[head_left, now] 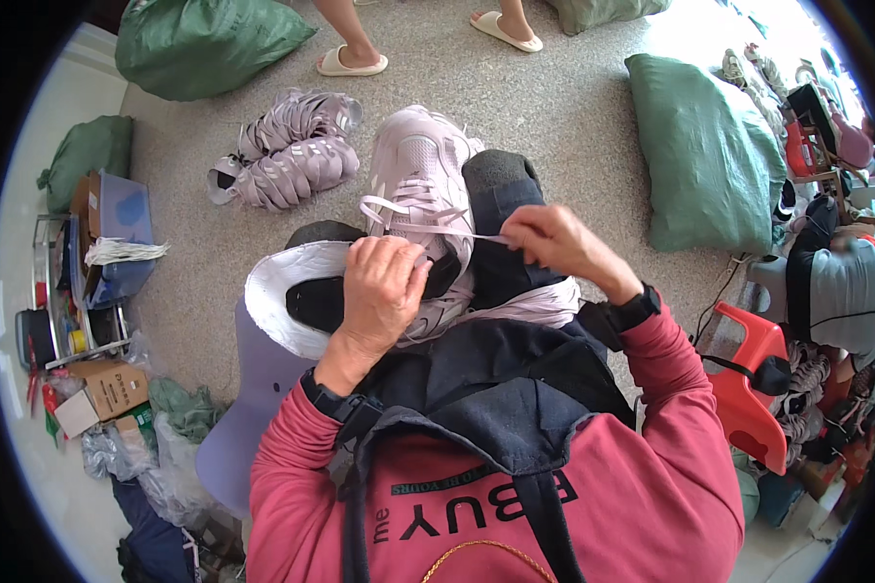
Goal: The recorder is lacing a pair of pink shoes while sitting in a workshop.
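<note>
A pale pink sneaker point(420, 155) lies on my lap, toe pointing away from me. My right hand point(559, 243) pinches a flat pale shoelace point(472, 233) and holds it taut to the right of the shoe. My left hand point(384, 291) is closed over the sneaker's near end; its fingertips are partly hidden, and a slack lace loop point(377, 204) lies just beyond them. Beside my left wrist is a white round piece point(267, 291) with a dark hollow. A bundle of pale laces point(544, 306) rests on my dark apron point(457, 374), below my right hand.
Several laced pink shoes point(297, 165) sit together on the speckled floor, ahead to the left. Large green sacks point(695, 155) stand around. A red plastic stool point(753, 384) is at my right. Another person's sandaled feet point(352, 60) show at the top. Boxes point(112, 384) crowd the left.
</note>
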Action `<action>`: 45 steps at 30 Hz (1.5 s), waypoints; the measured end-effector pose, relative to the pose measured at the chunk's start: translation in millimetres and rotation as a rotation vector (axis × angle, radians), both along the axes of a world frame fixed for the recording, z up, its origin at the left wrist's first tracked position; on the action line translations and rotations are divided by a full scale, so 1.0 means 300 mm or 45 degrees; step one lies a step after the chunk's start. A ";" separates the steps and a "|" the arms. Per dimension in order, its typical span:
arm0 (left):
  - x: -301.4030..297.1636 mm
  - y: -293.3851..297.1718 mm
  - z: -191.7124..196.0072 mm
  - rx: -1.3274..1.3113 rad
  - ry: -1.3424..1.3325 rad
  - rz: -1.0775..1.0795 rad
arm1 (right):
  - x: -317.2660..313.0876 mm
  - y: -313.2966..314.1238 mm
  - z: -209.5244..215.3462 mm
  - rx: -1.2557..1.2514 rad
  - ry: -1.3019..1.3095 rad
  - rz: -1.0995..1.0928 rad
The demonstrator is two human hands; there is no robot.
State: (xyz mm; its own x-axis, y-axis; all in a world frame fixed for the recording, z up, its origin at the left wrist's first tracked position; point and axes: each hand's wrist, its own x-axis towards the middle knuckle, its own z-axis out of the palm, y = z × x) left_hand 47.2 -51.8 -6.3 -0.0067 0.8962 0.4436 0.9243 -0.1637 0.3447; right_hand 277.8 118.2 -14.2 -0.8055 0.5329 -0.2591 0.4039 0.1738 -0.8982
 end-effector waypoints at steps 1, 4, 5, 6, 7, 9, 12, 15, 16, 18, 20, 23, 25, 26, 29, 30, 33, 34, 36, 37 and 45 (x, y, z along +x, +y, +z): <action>0.008 0.013 -0.002 -0.011 0.058 0.006 | -0.013 -0.022 -0.032 0.085 0.112 0.010; 0.027 0.035 -0.017 -0.040 0.187 0.029 | -0.084 -0.084 -0.067 0.190 0.343 -0.064; 0.026 0.039 -0.029 -0.073 0.205 0.040 | -0.105 -0.091 -0.073 0.205 0.333 -0.070; 0.023 0.040 -0.043 -0.105 0.223 0.053 | -0.120 -0.094 -0.074 0.221 0.322 -0.076; 0.018 0.039 -0.059 -0.106 0.251 0.060 | -0.127 -0.096 -0.071 0.224 0.329 -0.070; 0.018 0.036 -0.058 -0.105 0.259 0.072 | -0.128 -0.099 -0.063 0.220 0.338 -0.113; 0.014 0.033 -0.057 -0.082 0.242 0.085 | -0.106 -0.093 -0.054 0.290 0.314 -0.057; 0.004 0.029 -0.036 0.051 -0.011 0.099 | -0.089 -0.126 -0.058 0.274 0.288 0.101; -0.008 0.024 -0.027 0.051 -0.014 0.101 | -0.083 -0.142 -0.057 0.232 0.255 0.216; -0.035 0.008 -0.009 0.106 -0.084 0.137 | -0.080 -0.181 -0.045 0.207 0.213 0.363; -0.056 -0.016 0.031 0.090 -0.325 0.162 | -0.081 -0.199 -0.067 0.176 0.205 0.489; -0.079 -0.035 0.151 0.109 -0.777 0.168 | -0.080 -0.217 -0.115 0.232 0.163 0.559; -0.080 -0.023 0.250 0.172 -0.697 0.047 | -0.078 -0.212 -0.110 0.188 0.175 0.506; -0.074 -0.019 0.296 0.173 -0.697 0.047 | -0.082 -0.212 -0.104 0.146 0.204 0.468; -0.059 -0.004 0.339 0.079 -0.512 -0.042 | -0.081 -0.209 -0.084 0.167 0.293 0.311; -0.065 -0.002 0.312 0.082 -0.509 -0.036 | -0.080 -0.206 -0.067 0.169 0.296 0.317; -0.068 -0.001 0.162 -0.121 -0.152 -0.091 | -0.051 -0.180 -0.010 -0.098 0.178 0.168; -0.060 -0.011 0.119 -0.124 -0.150 -0.087 | -0.040 -0.172 -0.010 -0.073 0.191 0.139; -0.038 -0.008 0.068 -0.145 0.102 -0.076 | -0.008 -0.154 0.005 -0.127 0.208 0.050; -0.036 -0.013 0.051 -0.233 0.170 -0.056 | 0.008 -0.140 0.018 -0.210 0.197 0.005; -0.039 0.029 0.048 -0.093 0.079 0.004 | 0.052 -0.113 0.143 -0.530 0.515 0.118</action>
State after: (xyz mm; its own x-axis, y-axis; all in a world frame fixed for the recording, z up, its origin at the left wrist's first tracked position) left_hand 35.6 -43.0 8.2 0.0159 0.9263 0.3765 0.9446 -0.1373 0.2980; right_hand 293.3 84.4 28.7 -0.9223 0.3748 -0.0942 0.0151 -0.2086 -0.9779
